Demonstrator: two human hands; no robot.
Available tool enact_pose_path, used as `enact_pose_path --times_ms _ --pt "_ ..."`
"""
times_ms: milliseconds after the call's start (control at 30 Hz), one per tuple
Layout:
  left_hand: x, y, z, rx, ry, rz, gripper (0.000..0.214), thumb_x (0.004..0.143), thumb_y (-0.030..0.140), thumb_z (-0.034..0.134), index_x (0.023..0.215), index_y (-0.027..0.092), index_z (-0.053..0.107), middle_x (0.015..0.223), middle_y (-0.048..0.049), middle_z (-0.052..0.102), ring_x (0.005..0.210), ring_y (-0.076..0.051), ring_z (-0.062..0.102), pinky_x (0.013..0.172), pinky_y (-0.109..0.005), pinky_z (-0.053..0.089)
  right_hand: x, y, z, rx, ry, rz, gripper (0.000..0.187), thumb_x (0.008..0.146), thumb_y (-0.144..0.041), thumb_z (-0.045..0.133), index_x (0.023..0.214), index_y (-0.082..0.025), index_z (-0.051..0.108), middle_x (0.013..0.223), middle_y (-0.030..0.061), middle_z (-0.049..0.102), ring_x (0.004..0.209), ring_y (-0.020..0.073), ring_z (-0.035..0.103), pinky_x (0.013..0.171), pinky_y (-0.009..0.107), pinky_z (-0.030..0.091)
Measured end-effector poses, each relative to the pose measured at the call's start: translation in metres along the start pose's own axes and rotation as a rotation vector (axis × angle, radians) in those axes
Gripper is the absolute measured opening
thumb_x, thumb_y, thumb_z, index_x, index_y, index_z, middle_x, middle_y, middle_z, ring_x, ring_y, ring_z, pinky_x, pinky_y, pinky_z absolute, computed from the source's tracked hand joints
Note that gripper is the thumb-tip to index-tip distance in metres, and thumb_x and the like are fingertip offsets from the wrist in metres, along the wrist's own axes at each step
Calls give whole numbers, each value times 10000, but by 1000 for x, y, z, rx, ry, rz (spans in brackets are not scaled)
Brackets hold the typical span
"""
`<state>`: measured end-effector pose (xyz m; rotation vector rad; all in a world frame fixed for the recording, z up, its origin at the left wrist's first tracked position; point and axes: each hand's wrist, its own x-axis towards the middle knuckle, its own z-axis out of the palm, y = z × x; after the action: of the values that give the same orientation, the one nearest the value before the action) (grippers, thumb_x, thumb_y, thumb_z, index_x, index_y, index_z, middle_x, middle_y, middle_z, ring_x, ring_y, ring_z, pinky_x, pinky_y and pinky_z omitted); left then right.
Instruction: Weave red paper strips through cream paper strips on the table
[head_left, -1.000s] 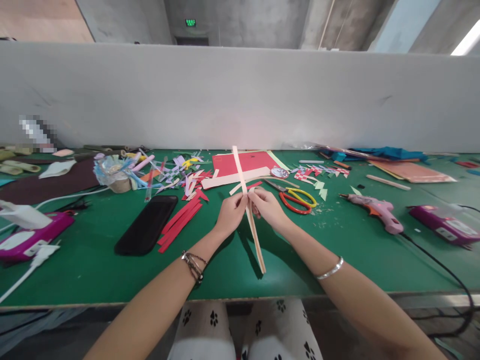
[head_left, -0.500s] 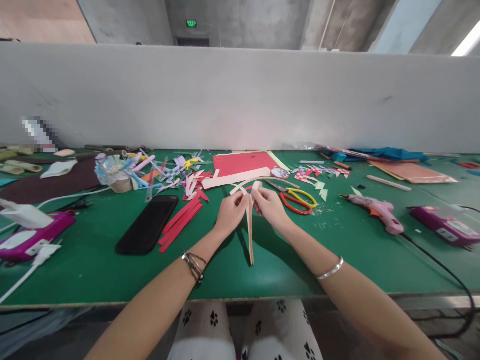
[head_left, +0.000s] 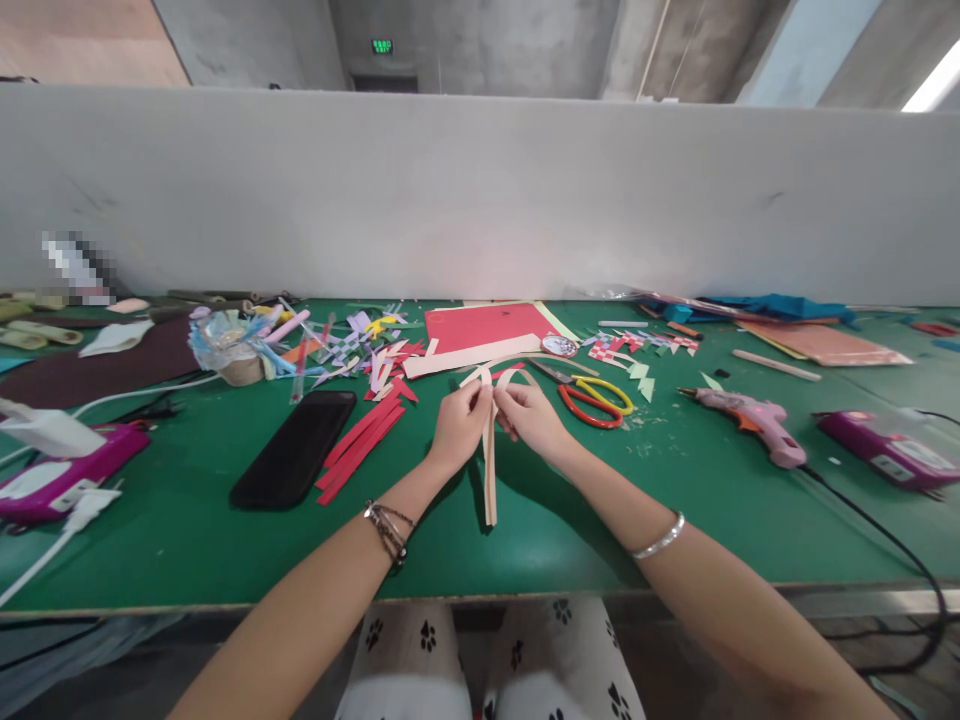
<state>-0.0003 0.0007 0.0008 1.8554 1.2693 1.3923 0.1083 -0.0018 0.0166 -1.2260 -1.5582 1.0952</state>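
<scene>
Both of my hands meet over the middle of the green table, closed on pale paper strips [head_left: 490, 485]. My left hand [head_left: 459, 425] pinches the strips between thumb and fingers. Close beside it, my right hand [head_left: 534, 420] pinches a strip that curls over at the top. The long ends hang down between the hands toward the table's front edge. Just behind my fingers lie a red paper sheet [head_left: 480, 325] and a wide pale strip [head_left: 472, 357]. Scissors [head_left: 592, 398] with red and yellow handles rest right of my right hand. My fingers partly hide how the strips cross.
Left of my hands are red paper strips [head_left: 361, 450] and a black phone [head_left: 294, 450]. A pink glue gun [head_left: 757, 422] with a black cord lies to the right. Purple power strips [head_left: 889, 450] sit at both sides. A grey partition [head_left: 480, 200] stands behind the table [head_left: 420, 560].
The hanging strip ends have swung slightly left and spread apart a little. My left hand has moved a bit left, and the strip at my right fingers now curls over in an arc.
</scene>
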Motion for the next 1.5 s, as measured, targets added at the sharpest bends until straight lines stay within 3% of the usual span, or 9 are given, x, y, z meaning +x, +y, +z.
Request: enact_pose_path --times_ms 200,367,467,700,1067,1333,1500 --pt "0 4 -3 -58 97 -27 300 777 279 355 510 193 250 456 72 250 446 -75 269 442 -198 228 1 2 1 -28 -11 1 298 770 -244 406 484 -173 366 335 -90 372 265 25 315 319 158 236" --pt "0 4 -2 -67 -93 -25 300 762 295 380 493 182 307 452 67 281 450 -75 287 439 -199 226 2 -1 -3 43 143 -46 330 784 -249 384 464 -178 345 327 -87 347 280 30 316 331 165 256" --pt "-1 5 -1 -42 -154 13 282 765 292 361 510 173 364 466 59 327 464 -80 317 458 -201 245 2 -2 -4 63 133 -43 351 795 -306 372 469 -179 356 333 -80 349 292 37 324 337 171 273" --pt "0 0 -3 9 -47 -1 301 786 308 332 513 180 339 458 51 352 461 -88 337 466 -211 258 -1 -1 1 26 -13 -53 346 760 -372 423 480 -178 363 360 -79 358 302 37 326 321 170 264" --pt "0 3 -3 -65 49 -14 330 786 348 344 504 194 271 434 66 274 435 -80 277 444 -206 247 -1 3 1 -41 -68 -45 326 772 -330 405 487 -177 362 342 -87 357 283 31 307 324 167 235" --pt "0 2 -3 12 -95 5 261 742 301 391 511 186 353 442 62 317 430 -85 321 444 -211 240 2 -1 -2 11 82 -52 330 791 -267 359 473 -179 358 344 -82 338 300 38 304 349 176 257" --pt "0 4 -4 103 -93 14 269 766 264 356 510 182 349 438 58 320 430 -88 319 453 -215 224 0 -2 -2 -15 83 -48 303 769 -337 392 512 -179 388 381 -76 351 345 52 327 377 188 275"
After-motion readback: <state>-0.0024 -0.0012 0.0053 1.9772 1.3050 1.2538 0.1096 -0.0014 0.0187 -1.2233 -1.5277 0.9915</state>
